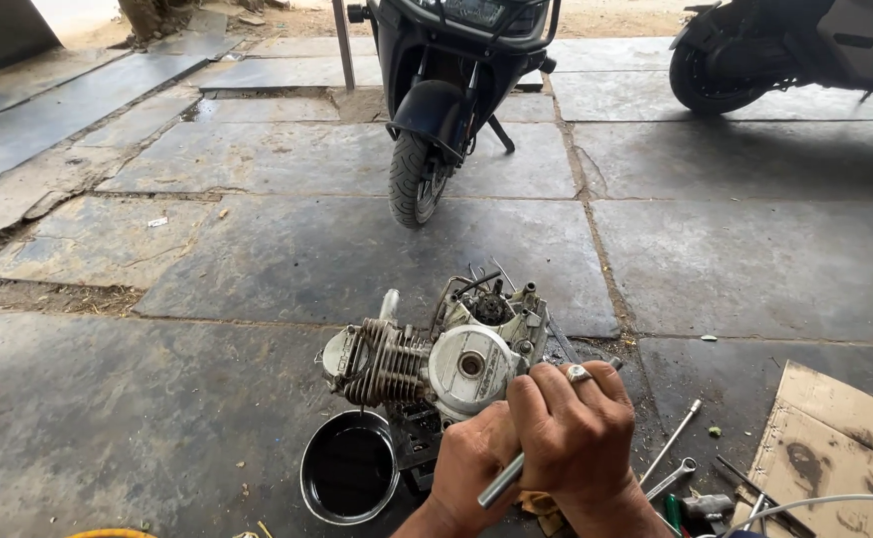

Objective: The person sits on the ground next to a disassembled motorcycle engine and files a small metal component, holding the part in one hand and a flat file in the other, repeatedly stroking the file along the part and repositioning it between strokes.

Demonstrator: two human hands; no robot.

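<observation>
A grimy grey motorcycle engine [436,354] with cooling fins and a round side cover sits on the stone floor in front of me. My right hand [576,433], with a ring on one finger, is closed around a steel rod-like tool [501,481] whose far end reaches toward the engine's right side. My left hand [471,463] lies just under and left of the right one, fingers curled against the same tool's lower end.
A round black pan of dark oil [349,468] stands left of my hands. Wrenches [671,478] and a screwdriver lie at the right beside a sheet of cardboard [835,448]. A dark scooter [446,90] is parked ahead, another vehicle [785,45] at top right.
</observation>
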